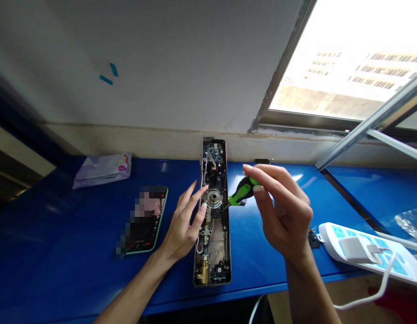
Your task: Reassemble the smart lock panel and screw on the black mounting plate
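Spanning the view, a blue bench point(60, 252) carries an opened lock panel point(217, 180) lying lengthwise at centre. The left hand point(184, 225), fingers spread, rests on the panel's left edge. The right hand point(283, 216) pinches a green screwdriver point(241, 192), tip at the panel's right edge.

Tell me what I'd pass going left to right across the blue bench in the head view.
Pale printed packet → phone → left hand → opened door-lock body, touched by that hand's fingertips → green-handled screwdriver → right hand gripping it → white power strip.
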The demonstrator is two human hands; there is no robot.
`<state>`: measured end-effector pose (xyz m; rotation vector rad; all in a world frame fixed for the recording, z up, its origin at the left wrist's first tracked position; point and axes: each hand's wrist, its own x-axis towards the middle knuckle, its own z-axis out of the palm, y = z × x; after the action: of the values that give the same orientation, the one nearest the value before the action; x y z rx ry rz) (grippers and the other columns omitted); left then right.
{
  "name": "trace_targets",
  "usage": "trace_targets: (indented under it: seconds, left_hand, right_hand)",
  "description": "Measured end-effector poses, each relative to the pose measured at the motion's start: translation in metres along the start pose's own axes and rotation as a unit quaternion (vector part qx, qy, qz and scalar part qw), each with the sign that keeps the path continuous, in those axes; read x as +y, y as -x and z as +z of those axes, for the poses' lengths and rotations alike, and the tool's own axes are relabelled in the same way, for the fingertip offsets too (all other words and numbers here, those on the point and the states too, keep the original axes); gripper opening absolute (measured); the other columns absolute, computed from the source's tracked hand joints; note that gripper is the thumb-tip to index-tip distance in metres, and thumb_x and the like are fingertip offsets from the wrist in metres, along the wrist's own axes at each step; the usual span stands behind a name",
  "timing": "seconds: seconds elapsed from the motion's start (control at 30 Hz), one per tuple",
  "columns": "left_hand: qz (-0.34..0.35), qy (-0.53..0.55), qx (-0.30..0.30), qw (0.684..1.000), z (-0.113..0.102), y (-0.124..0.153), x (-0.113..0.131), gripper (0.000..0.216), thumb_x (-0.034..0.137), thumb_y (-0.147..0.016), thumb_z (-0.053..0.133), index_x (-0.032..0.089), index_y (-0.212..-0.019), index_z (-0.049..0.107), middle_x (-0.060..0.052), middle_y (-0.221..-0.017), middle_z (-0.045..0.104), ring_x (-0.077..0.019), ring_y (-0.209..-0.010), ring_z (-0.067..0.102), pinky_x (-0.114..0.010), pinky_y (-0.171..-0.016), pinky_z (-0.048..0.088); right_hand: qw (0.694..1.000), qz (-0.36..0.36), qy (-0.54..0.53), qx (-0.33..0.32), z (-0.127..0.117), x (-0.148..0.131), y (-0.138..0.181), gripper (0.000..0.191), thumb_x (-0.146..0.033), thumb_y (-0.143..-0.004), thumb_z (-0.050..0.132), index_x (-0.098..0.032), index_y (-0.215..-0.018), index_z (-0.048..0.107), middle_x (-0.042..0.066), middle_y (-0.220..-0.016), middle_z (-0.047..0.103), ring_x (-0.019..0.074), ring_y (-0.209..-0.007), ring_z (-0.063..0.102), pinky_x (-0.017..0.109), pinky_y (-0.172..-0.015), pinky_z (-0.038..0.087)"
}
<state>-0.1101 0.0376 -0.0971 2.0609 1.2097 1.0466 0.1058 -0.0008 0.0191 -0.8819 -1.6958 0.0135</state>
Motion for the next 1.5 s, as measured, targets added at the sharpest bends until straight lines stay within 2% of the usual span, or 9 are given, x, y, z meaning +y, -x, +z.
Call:
trace_targets:
  seconds: [0.1, 0.27, 0.47, 0.67, 0.87, 1.1, 1.27, 1.4, 1.5]
  left_hand:
    - [0.002, 0.012, -0.001, 1.0, 0.0023, 0.001, 0.0011, 0.05, 0.041, -0.111, 0.043, 0.028, -0.158, 0.053, -0.01, -0.171, 0.044, -0.0298, -0.16, 0.041, -0.054, -0.132, 0.034]
    - [-0.001, 0.021, -0.003, 1.0, 0.0031, 0.0001, 0.0021, 0.051, 0.041, -0.112, 0.04, 0.027, -0.159, 0.051, -0.01, -0.172, 0.043, -0.0297, -0.16, 0.04, -0.055, -0.132, 0.034]
    - [-0.011, 0.036, -0.01, 0.999, 0.0017, 0.0008, 0.0015, 0.051, 0.041, -0.112, 0.039, 0.027, -0.159, 0.051, -0.01, -0.173, 0.042, -0.0292, -0.16, 0.04, -0.054, -0.133, 0.032]
    - [-0.012, 0.045, -0.016, 0.999, 0.0012, 0.002, 0.0024, 0.051, 0.042, -0.112, 0.039, 0.027, -0.16, 0.049, -0.009, -0.174, 0.039, -0.0302, -0.162, 0.036, -0.056, -0.133, 0.03]
    - [0.001, 0.042, -0.008, 0.999, 0.001, 0.0012, 0.0024, 0.05, 0.04, -0.113, 0.039, 0.028, -0.16, 0.05, -0.008, -0.172, 0.043, -0.0278, -0.161, 0.039, -0.053, -0.133, 0.031]
    - [-0.004, 0.04, -0.01, 0.999, 0.0011, 0.0022, 0.002, 0.05, 0.041, -0.113, 0.038, 0.027, -0.159, 0.05, -0.01, -0.172, 0.043, -0.0294, -0.161, 0.038, -0.055, -0.133, 0.031]
    - [-0.01, 0.035, -0.014, 0.999, 0.0018, 0.002, 0.0009, 0.05, 0.043, -0.113, 0.038, 0.027, -0.158, 0.052, -0.01, -0.172, 0.042, -0.0293, -0.161, 0.039, -0.055, -0.133, 0.032]
    - [-0.002, 0.023, -0.004, 1.0, 0.0024, 0.0022, 0.0001, 0.049, 0.042, -0.112, 0.038, 0.028, -0.157, 0.053, -0.009, -0.171, 0.044, -0.0293, -0.16, 0.041, -0.052, -0.132, 0.034]
    - [-0.005, 0.015, -0.002, 1.0, 0.0026, 0.0025, -0.0003, 0.049, 0.042, -0.112, 0.038, 0.028, -0.156, 0.054, -0.009, -0.171, 0.045, -0.0297, -0.159, 0.042, -0.052, -0.131, 0.036]
  right_hand:
    - [0.997, 0.004, -0.069, -0.045, -0.0017, 0.0016, -0.0008, 0.054, -0.004, -0.099, 0.061, -0.031, -0.145, 0.068, 0.011, -0.134, 0.076, 0.0274, -0.12, 0.076, 0.049, -0.099, 0.067]
    - [1.0, 0.0, -0.019, 0.016, -0.0009, 0.0017, -0.0047, 0.051, -0.014, -0.083, 0.089, -0.038, -0.127, 0.079, 0.003, -0.097, 0.071, 0.0173, -0.08, 0.072, 0.031, -0.063, 0.066]
    - [0.993, 0.027, -0.083, -0.077, -0.0057, 0.006, -0.0048, 0.055, -0.007, -0.1, 0.059, -0.033, -0.149, 0.065, 0.01, -0.143, 0.072, 0.0293, -0.126, 0.073, 0.05, -0.101, 0.066]
    - [0.999, 0.013, -0.008, 0.032, -0.0017, 0.008, -0.0025, 0.046, -0.015, -0.082, 0.09, -0.035, -0.123, 0.081, 0.003, -0.096, 0.073, 0.0194, -0.083, 0.073, 0.034, -0.065, 0.067]
    - [0.994, 0.023, -0.071, -0.073, -0.0052, 0.0048, -0.0023, 0.051, -0.009, -0.103, 0.057, -0.033, -0.147, 0.066, 0.009, -0.145, 0.071, 0.0294, -0.126, 0.073, 0.054, -0.106, 0.064]
    - [1.0, 0.002, 0.004, 0.021, 0.001, -0.0001, -0.0032, 0.049, -0.016, -0.087, 0.087, -0.036, -0.13, 0.078, 0.004, -0.098, 0.068, 0.0169, -0.083, 0.071, 0.029, -0.063, 0.065]
    - [0.996, 0.02, -0.05, -0.071, -0.0015, 0.0032, -0.0026, 0.058, -0.007, -0.102, 0.055, -0.032, -0.154, 0.059, 0.011, -0.152, 0.065, 0.0293, -0.139, 0.065, 0.05, -0.111, 0.061]
    - [0.998, 0.004, -0.068, -0.014, -0.0018, 0.0042, 0.0, 0.053, -0.005, -0.092, 0.075, -0.034, -0.137, 0.074, 0.007, -0.116, 0.078, 0.0225, -0.102, 0.078, 0.037, -0.081, 0.07]
    - [0.999, 0.009, -0.012, 0.038, -0.0016, 0.0043, 0.0029, 0.049, -0.014, -0.085, 0.088, -0.036, -0.128, 0.079, 0.002, -0.094, 0.068, 0.0161, -0.079, 0.07, 0.029, -0.063, 0.064]
